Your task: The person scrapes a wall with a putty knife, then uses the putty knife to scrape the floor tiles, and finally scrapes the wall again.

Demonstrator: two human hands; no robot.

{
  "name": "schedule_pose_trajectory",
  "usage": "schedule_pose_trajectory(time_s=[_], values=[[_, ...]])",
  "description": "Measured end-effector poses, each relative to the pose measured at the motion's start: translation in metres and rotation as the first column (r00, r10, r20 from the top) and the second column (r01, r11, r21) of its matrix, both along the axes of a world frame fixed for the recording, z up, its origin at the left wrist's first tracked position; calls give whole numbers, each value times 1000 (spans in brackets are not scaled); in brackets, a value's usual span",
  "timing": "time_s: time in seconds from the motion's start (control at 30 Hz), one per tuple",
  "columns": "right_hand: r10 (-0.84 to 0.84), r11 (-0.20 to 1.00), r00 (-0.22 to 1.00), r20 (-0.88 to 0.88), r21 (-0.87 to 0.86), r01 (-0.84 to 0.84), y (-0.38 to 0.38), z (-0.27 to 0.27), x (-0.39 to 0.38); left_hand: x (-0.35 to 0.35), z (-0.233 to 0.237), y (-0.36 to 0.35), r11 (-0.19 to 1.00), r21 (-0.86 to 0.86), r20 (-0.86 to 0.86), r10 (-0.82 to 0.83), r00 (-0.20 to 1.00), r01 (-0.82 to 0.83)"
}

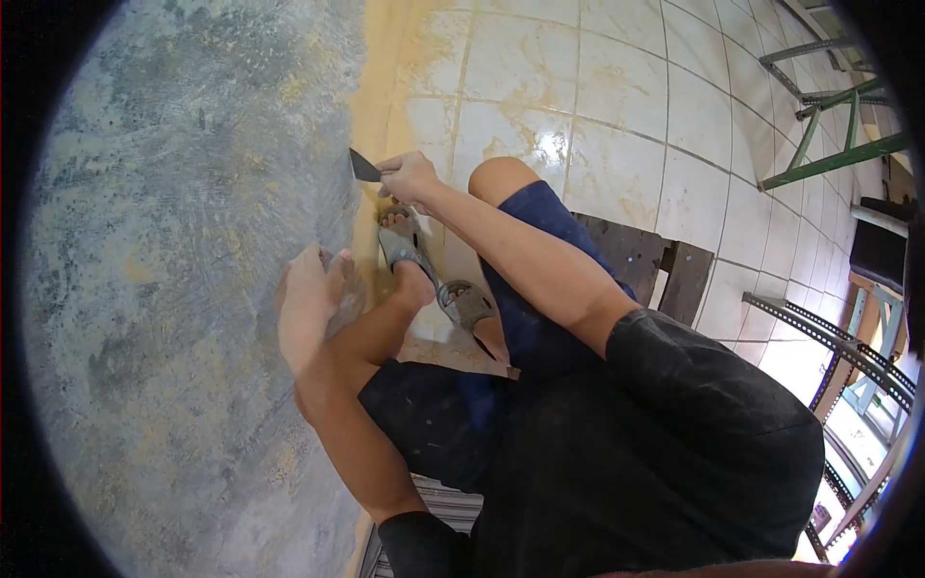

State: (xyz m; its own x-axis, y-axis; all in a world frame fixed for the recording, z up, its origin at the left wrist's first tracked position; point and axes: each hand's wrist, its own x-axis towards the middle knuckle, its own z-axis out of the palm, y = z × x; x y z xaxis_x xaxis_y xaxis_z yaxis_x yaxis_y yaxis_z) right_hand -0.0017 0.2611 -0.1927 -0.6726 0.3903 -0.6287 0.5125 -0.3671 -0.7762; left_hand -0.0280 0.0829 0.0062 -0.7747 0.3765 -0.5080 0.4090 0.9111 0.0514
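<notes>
My right hand (409, 180) is closed round the handle of a putty knife (364, 168). The dark blade's edge meets the grey, mottled wall (193, 212), right at the border with a tan strip (383, 96) along its base. My left hand (313, 284) is close against the wall, lower in the view, its fingers loosely bent and apart with nothing seen in them. Both my feet, in grey sandals (470, 304), are on the floor between the hands, the nearer one beside the tan strip.
White floor tiles (617, 106) carry tan smears. A dark wooden board (626, 252) lies beside my leg. Green metal legs (833, 159) stand at upper right, and perforated metal angle bars (838, 342) at right. A ridged grey metal surface (445, 503) shows below my leg.
</notes>
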Motion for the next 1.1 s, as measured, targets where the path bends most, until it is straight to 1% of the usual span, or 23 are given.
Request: schedule_pose_trajectory(time_s=[0.07,0.1,0.17,0.2,0.27,0.3,0.37,0.4,0.47,0.6,0.67,0.7,0.77,0.8,0.87,0.9,0.97,1.0,1.07,1.1], values=[[40,999,998,-55,6,-39,-1,-1,0,1,-3,-4,999,17,-16,-41,999,42],[41,999,998,-50,0,-41,1,0,-1,3,-5,-8,999,12,-10,-40,999,40],[100,995,995,-3,-22,-100,11,2,-6,5,-8,-12,968,148,-160,-178,971,202],[100,995,995,-3,-18,-100,11,2,-6,6,-5,-7,967,151,-161,-178,971,203],[64,997,998,-1,51,-64,7,3,-4,9,4,5,987,91,-88,-125,988,133],[62,997,998,-6,54,-62,6,4,-4,8,4,9,986,93,-93,-127,988,135],[59,996,995,-77,67,-53,-2,3,1,8,3,10,991,67,-64,-112,992,116],[62,997,996,-71,60,-58,0,1,-1,9,1,9,992,62,-57,-109,992,112],[124,985,992,-2,117,-123,10,-2,-9,7,-2,10,997,54,0,-50,999,50],[105,981,994,24,164,-108,5,-3,-10,5,-2,11,997,57,6,-52,999,51],[27,981,991,-133,194,0,-6,-13,-5,1,1,14,998,-46,76,-27,997,31],[29,982,991,-131,191,-4,-2,-14,-8,0,-3,10,998,-48,79,-24,997,28],[91,991,995,-30,100,-87,10,-13,-13,0,-13,-2,988,92,-91,-115,989,123],[87,992,996,-31,99,-84,13,-7,-14,-1,-14,-3,988,91,-91,-119,989,127],[144,981,990,-6,132,-142,16,6,-14,-2,-14,-3,991,105,-72,-79,994,86],[143,981,990,-5,134,-141,14,8,-10,-1,-10,0,991,106,-72,-79,994,86],[151,977,985,-79,166,-137,9,13,-2,0,-2,7,1000,24,10,3,1000,-3],[154,976,985,-79,164,-140,10,13,-4,-2,-1,8,1000,22,10,6,1000,-6],[131,988,988,-84,89,-123,13,11,-4,1,-1,8,998,56,-5,-6,1000,6],[129,989,988,-79,85,-122,16,8,-6,3,-1,7,999,53,0,-8,1000,8]])
